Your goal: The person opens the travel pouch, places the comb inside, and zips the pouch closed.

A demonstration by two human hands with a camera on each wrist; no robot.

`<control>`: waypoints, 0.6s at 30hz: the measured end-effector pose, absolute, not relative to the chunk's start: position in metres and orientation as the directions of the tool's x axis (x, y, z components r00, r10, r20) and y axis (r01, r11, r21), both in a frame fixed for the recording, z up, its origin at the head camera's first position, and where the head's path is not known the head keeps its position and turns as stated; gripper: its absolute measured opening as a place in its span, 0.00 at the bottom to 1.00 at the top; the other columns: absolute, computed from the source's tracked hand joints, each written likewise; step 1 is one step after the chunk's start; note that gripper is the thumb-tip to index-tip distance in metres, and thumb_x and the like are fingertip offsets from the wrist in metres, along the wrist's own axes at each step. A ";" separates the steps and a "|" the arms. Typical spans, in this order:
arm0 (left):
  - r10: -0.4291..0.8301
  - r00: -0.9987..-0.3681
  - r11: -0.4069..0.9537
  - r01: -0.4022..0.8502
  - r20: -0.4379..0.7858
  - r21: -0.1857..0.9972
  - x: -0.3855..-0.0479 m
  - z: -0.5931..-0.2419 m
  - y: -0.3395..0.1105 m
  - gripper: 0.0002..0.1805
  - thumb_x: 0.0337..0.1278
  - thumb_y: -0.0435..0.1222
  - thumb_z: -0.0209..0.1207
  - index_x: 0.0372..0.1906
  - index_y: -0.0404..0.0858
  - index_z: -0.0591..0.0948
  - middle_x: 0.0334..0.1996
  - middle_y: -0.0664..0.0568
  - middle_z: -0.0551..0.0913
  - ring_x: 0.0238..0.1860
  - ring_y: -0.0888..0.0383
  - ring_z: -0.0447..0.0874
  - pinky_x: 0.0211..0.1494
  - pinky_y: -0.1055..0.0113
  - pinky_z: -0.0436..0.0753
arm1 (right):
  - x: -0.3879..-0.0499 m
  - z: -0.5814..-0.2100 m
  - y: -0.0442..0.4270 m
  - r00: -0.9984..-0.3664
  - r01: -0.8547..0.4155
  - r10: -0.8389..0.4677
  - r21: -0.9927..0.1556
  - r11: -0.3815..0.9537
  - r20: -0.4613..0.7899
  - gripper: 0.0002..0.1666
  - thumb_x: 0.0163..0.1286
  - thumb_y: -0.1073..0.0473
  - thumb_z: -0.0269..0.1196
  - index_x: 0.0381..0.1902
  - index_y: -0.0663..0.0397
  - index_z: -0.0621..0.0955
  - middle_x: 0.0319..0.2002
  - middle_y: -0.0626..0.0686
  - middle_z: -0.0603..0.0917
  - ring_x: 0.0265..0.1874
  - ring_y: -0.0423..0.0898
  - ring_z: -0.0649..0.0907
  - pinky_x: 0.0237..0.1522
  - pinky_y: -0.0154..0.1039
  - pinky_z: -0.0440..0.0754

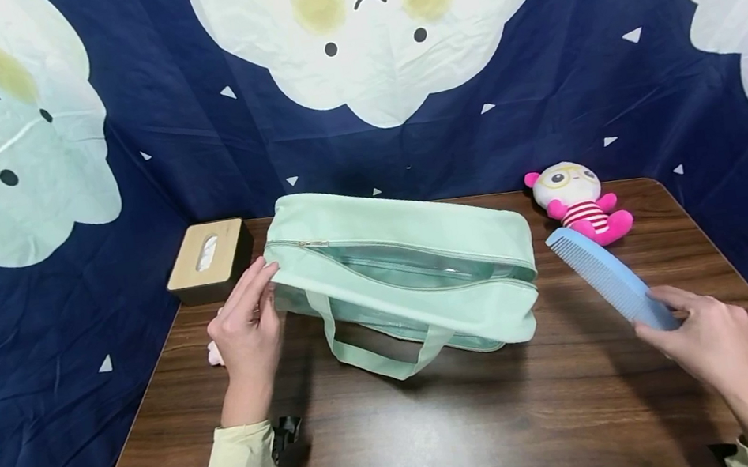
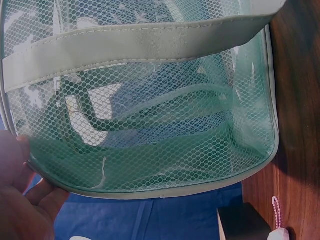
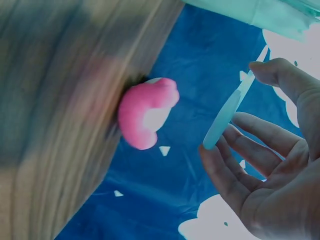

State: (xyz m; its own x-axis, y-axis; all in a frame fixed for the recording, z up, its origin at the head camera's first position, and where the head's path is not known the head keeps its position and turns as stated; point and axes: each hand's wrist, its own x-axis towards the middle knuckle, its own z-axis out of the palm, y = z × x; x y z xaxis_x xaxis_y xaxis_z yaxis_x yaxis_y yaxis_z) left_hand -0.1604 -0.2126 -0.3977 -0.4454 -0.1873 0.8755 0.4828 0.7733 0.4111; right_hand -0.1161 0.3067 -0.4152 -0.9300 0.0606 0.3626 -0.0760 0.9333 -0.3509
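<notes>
A mint-green zippered bag (image 1: 400,218) stands on the table, its top zipper gaping and its strap handle (image 1: 373,360) hanging at the front. My left hand (image 1: 247,327) grips the bag's left end by the edge. In the left wrist view the clear mesh-patterned side panel (image 2: 165,165) shows, with the left fingers (image 2: 47,197) at its rim. To the right of the bag, my right hand (image 1: 715,337) holds a light blue comb (image 1: 609,272) by one end, above the table. In the right wrist view the comb (image 3: 225,117) appears edge-on between thumb and fingers.
A pink-and-white plush toy (image 1: 581,204) sits at the back right. At the back left stands a tissue box (image 1: 188,264) with a wooden top. A small pale pink item with a beaded chain (image 2: 278,234) lies left, partly behind my left hand. Dark blue cloth surrounds the table (image 1: 405,452).
</notes>
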 end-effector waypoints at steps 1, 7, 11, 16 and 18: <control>-0.188 -0.447 0.773 0.482 0.875 0.412 -0.160 -0.398 -0.213 0.12 0.60 0.20 0.66 0.46 0.33 0.90 0.48 0.40 0.90 0.47 0.40 0.91 0.60 0.85 0.72 | -0.116 -0.414 0.305 -0.924 -0.088 0.055 -0.351 0.932 0.378 0.33 0.41 0.56 0.77 0.48 0.66 0.87 0.37 0.71 0.88 0.29 0.69 0.87 0.20 0.51 0.71; -0.190 -0.447 0.774 0.480 0.874 0.413 -0.160 -0.397 -0.213 0.12 0.60 0.20 0.65 0.46 0.33 0.90 0.49 0.41 0.90 0.47 0.40 0.91 0.59 0.86 0.71 | -0.116 -0.404 0.292 -0.858 -0.180 0.032 -0.358 0.916 0.513 0.33 0.36 0.55 0.77 0.44 0.65 0.89 0.45 0.68 0.88 0.24 0.42 0.88 0.20 0.42 0.67; -0.190 -0.447 0.775 0.479 0.874 0.413 -0.160 -0.397 -0.213 0.12 0.60 0.20 0.65 0.46 0.33 0.90 0.49 0.41 0.90 0.47 0.40 0.91 0.59 0.86 0.71 | -0.117 -0.399 0.284 -0.818 -0.234 0.033 -0.385 0.893 0.574 0.32 0.34 0.55 0.76 0.43 0.64 0.90 0.44 0.67 0.89 0.31 0.04 0.64 0.19 0.32 0.63; -0.191 -0.451 0.772 0.479 0.872 0.417 -0.160 -0.397 -0.212 0.12 0.61 0.20 0.65 0.46 0.33 0.90 0.49 0.40 0.90 0.48 0.40 0.91 0.59 0.86 0.71 | -0.116 -0.397 0.278 -0.776 -0.295 0.020 -0.392 0.871 0.630 0.32 0.34 0.55 0.74 0.42 0.65 0.90 0.44 0.67 0.89 0.37 0.01 0.59 0.23 0.18 0.57; -0.192 -0.450 0.772 0.480 0.872 0.417 -0.160 -0.397 -0.212 0.12 0.60 0.20 0.65 0.46 0.33 0.90 0.49 0.40 0.90 0.48 0.40 0.91 0.59 0.86 0.72 | -0.116 -0.396 0.275 -0.760 -0.315 0.014 -0.388 0.866 0.650 0.32 0.34 0.54 0.73 0.42 0.65 0.90 0.44 0.66 0.89 0.38 0.01 0.60 0.24 0.16 0.56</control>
State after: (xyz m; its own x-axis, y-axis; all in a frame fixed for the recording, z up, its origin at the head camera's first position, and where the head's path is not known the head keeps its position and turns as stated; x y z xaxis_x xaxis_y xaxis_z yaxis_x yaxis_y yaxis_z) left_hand -0.1603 -0.2120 -0.3973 -0.4500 -0.1916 0.8722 0.4801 0.7716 0.4172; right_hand -0.1156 0.2749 -0.3962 -0.7598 0.0141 0.6500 -0.3154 0.8662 -0.3875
